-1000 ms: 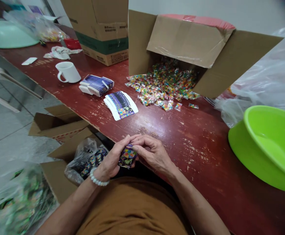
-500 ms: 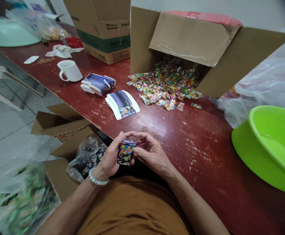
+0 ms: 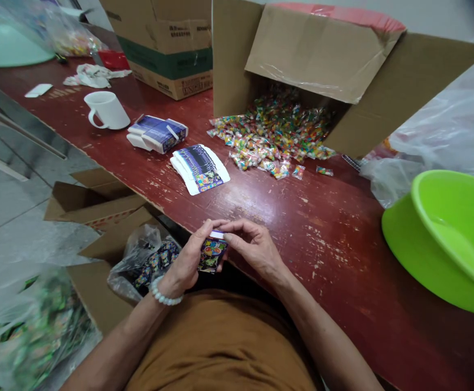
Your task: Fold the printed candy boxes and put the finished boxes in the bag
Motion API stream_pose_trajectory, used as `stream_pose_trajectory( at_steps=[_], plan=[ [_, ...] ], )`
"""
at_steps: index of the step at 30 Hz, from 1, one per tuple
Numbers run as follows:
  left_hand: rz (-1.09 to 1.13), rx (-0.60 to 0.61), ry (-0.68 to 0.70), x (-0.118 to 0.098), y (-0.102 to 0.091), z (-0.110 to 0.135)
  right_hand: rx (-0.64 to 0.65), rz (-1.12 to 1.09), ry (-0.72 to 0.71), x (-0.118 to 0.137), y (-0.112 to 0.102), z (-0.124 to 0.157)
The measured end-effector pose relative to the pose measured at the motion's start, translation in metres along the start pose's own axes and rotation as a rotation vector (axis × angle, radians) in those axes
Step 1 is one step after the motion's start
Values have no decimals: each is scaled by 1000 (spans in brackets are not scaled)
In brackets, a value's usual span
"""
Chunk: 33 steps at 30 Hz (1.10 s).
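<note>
The left hand clamps its grip on the printed box, atop which a white strip has appeared beside the right hand (grip state indiscernible).

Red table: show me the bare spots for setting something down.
Widest: between the right hand and the green basin, nearer than the candy packets. Smaller: between the flattened cartons and that hand. Crowded: the far side, where candy spills from the open box.

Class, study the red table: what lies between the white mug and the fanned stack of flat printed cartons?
In the head view, a purple-and-white printed carton pile lies between the white mug and the fanned stack.
</note>
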<state>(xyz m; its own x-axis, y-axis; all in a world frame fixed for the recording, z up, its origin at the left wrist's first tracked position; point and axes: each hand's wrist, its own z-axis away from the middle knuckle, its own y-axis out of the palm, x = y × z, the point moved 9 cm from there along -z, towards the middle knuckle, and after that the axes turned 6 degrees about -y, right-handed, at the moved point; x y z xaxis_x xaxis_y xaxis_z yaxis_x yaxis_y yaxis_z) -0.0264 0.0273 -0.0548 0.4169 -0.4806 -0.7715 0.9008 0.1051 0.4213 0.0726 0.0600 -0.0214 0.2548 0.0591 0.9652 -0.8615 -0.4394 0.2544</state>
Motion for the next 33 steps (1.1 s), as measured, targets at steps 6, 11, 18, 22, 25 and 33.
stream_pose_trajectory(
  at_steps=[6,11,18,22,25,33],
  plan=[
    [22,24,-16,3,1,-4,37,121,-42,-5,-4,5],
    [-22,16,-20,4,1,-4,-16,194,-85,-1,-11,1],
    [-63,77,-66,16,4,-6,32,-20,90,-11,-4,-1],
    [-76,88,-78,18,5,-6,42,-3,88,-10,-5,1],
    [-63,45,-82,16,3,-5,32,219,-26,-1,-10,4],
    [94,27,-82,17,2,-11,69,475,-264,-1,-2,18]
  ],
)
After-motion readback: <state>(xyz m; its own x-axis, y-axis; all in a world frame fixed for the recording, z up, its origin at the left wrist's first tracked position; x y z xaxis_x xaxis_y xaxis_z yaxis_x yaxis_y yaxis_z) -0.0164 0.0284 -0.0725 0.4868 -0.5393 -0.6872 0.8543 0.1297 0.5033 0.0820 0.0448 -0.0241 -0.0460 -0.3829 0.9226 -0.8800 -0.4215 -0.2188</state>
